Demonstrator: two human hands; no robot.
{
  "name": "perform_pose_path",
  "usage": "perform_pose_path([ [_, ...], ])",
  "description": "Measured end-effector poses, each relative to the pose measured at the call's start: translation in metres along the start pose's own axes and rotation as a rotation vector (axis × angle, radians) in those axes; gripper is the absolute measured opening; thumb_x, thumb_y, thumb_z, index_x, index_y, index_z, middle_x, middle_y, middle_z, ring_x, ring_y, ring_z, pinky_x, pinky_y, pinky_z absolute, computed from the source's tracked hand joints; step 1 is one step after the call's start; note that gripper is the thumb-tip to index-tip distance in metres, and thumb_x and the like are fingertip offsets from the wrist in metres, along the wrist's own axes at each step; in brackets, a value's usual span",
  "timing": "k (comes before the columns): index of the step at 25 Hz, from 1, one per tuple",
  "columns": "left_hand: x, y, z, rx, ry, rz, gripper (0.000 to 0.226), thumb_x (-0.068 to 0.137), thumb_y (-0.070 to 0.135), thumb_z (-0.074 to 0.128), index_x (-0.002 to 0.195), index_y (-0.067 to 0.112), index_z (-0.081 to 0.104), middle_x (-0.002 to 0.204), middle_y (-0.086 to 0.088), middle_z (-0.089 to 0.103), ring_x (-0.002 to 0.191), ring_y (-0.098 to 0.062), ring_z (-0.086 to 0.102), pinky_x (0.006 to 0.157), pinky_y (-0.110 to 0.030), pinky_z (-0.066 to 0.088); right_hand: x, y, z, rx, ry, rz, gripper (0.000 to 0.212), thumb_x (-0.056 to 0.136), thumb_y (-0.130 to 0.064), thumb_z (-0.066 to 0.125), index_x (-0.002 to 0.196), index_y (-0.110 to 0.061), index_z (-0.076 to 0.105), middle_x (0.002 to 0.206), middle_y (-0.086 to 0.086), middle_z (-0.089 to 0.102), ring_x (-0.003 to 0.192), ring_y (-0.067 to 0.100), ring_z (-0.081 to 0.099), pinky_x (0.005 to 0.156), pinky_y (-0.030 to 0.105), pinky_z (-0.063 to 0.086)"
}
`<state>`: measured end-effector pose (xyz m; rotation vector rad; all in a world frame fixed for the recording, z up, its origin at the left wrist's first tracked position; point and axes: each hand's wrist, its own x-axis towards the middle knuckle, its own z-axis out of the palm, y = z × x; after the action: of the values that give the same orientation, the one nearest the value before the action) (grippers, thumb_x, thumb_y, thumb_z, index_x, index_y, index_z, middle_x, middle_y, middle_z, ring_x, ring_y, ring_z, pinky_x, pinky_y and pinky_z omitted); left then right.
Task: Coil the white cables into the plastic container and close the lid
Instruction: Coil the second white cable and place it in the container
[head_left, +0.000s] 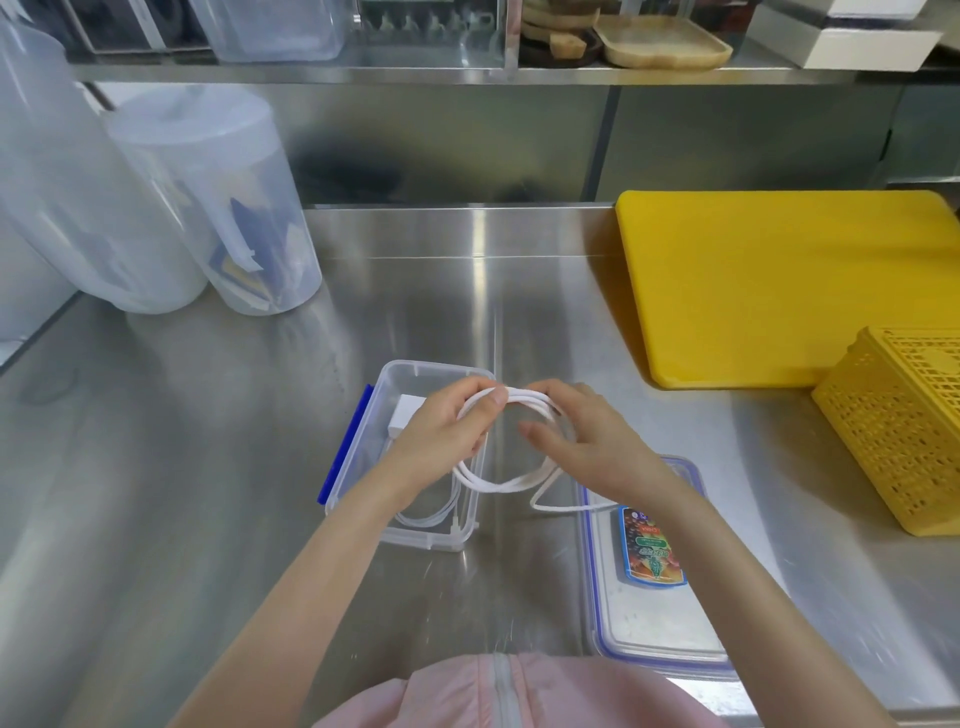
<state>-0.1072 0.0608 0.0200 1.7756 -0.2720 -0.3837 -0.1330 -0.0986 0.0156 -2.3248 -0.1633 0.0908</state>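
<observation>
both the left hand (447, 426) and right hand (587, 436) pinched a looped white cable (498, 486) above the clear plastic container (395, 374) near the steel surface's (208, 467) front edge.

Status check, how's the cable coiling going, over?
Both hands, left and right, grip the white cable coil, held above the counter. Container open, one cable and a white adapter already inside. Lid off, at right. Nothing in the way.

I saw a brushed, shiny steel counter (208, 467), a clear glossy plastic container (436, 371), a smooth white cable (498, 486) and a matt yellow board (779, 286).
</observation>
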Motion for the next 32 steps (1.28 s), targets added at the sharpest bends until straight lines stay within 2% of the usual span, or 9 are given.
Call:
perform_pose_path([
  [2, 0.000, -0.002, 0.002, -0.030, 0.028, 0.017, 0.018, 0.095, 0.022, 0.042, 0.086, 0.022, 0.058, 0.042, 0.018, 0.040, 0.042, -0.001, 0.038, 0.049, -0.011, 0.036, 0.001, 0.003, 0.007, -0.197, 0.044, 0.099, 0.026, 0.090, -0.030, 0.047, 0.114, -0.022, 0.050, 0.101, 0.004, 0.048, 0.101, 0.023, 0.042, 0.086, 0.034, 0.038],
  [5, 0.002, -0.003, 0.003, -0.025, 0.043, 0.040, 0.017, 0.095, 0.023, 0.042, 0.089, 0.022, 0.057, 0.042, 0.018, 0.041, 0.043, -0.001, 0.038, 0.050, -0.012, 0.034, 0.001, 0.006, 0.011, -0.161, 0.096, 0.160, 0.024, 0.092, -0.027, 0.042, 0.107, -0.012, 0.053, 0.093, 0.013, 0.055, 0.084, 0.027, 0.053, 0.072, 0.033, 0.043],
  [11, 0.002, -0.007, 0.006, -0.234, 0.018, 0.026, 0.018, 0.096, 0.020, 0.039, 0.091, 0.012, 0.054, 0.043, 0.016, 0.036, 0.043, -0.002, 0.033, 0.046, -0.011, 0.034, 0.005, 0.009, 0.006, 0.092, 0.184, 0.189, 0.009, 0.087, -0.025, 0.054, 0.096, -0.022, 0.056, 0.073, -0.013, 0.054, 0.065, 0.006, 0.055, 0.060, 0.016, 0.041],
  [14, 0.002, -0.008, 0.006, -0.281, -0.016, 0.004, 0.021, 0.097, 0.022, 0.037, 0.083, 0.016, 0.052, 0.045, 0.016, 0.036, 0.046, -0.003, 0.033, 0.049, -0.012, 0.034, 0.003, 0.005, 0.006, 0.434, 0.182, 0.218, 0.013, 0.088, -0.013, 0.051, 0.084, -0.024, 0.057, 0.071, -0.010, 0.066, 0.064, 0.004, 0.065, 0.061, 0.012, 0.049],
  [16, 0.002, -0.010, 0.008, -0.113, 0.014, -0.013, 0.023, 0.097, 0.026, 0.035, 0.090, 0.014, 0.053, 0.050, 0.017, 0.040, 0.051, -0.001, 0.037, 0.051, -0.007, 0.035, 0.000, 0.002, 0.002, 0.729, 0.113, 0.254, 0.020, 0.089, -0.006, 0.046, 0.087, -0.020, 0.061, 0.061, -0.008, 0.068, 0.061, 0.006, 0.067, 0.060, 0.016, 0.054],
  [19, 0.002, -0.014, 0.011, 0.091, 0.089, -0.012, 0.026, 0.098, 0.026, 0.032, 0.089, 0.013, 0.053, 0.068, 0.011, 0.044, 0.065, 0.000, 0.042, 0.058, -0.007, 0.036, 0.000, 0.000, -0.006, 1.176, -0.069, 0.317, 0.018, 0.090, 0.000, 0.041, 0.095, -0.003, 0.058, 0.059, -0.003, 0.061, 0.045, 0.006, 0.055, 0.046, 0.014, 0.046],
  [21, 0.002, -0.013, 0.012, 0.141, 0.132, 0.068, 0.025, 0.098, 0.023, 0.033, 0.080, 0.020, 0.051, 0.064, 0.008, 0.041, 0.056, 0.002, 0.038, 0.053, -0.007, 0.033, 0.001, -0.002, -0.009, 1.306, -0.119, 0.349, 0.019, 0.090, 0.000, 0.040, 0.099, -0.002, 0.057, 0.060, -0.003, 0.055, 0.040, 0.005, 0.043, 0.040, 0.013, 0.038],
  [29, 0.003, -0.014, 0.002, 0.349, 0.376, 0.306, 0.014, 0.096, 0.022, 0.037, 0.091, 0.025, 0.050, 0.063, 0.014, 0.049, 0.057, 0.008, 0.049, 0.056, -0.006, 0.039, 0.000, -0.001, -0.005, 1.137, -0.092, 0.333, 0.010, 0.088, -0.006, 0.051, 0.093, -0.005, 0.060, 0.061, 0.002, 0.057, 0.053, 0.009, 0.058, 0.057, 0.018, 0.055],
  [32, 0.004, -0.015, 0.002, 0.358, 0.385, 0.298, 0.014, 0.096, 0.024, 0.036, 0.092, 0.025, 0.049, 0.065, 0.015, 0.050, 0.060, 0.011, 0.050, 0.058, -0.003, 0.039, -0.002, -0.001, 0.000, 0.918, -0.069, 0.292, 0.015, 0.090, -0.016, 0.051, 0.088, -0.021, 0.065, 0.063, -0.004, 0.064, 0.062, 0.009, 0.065, 0.063, 0.020, 0.057],
])
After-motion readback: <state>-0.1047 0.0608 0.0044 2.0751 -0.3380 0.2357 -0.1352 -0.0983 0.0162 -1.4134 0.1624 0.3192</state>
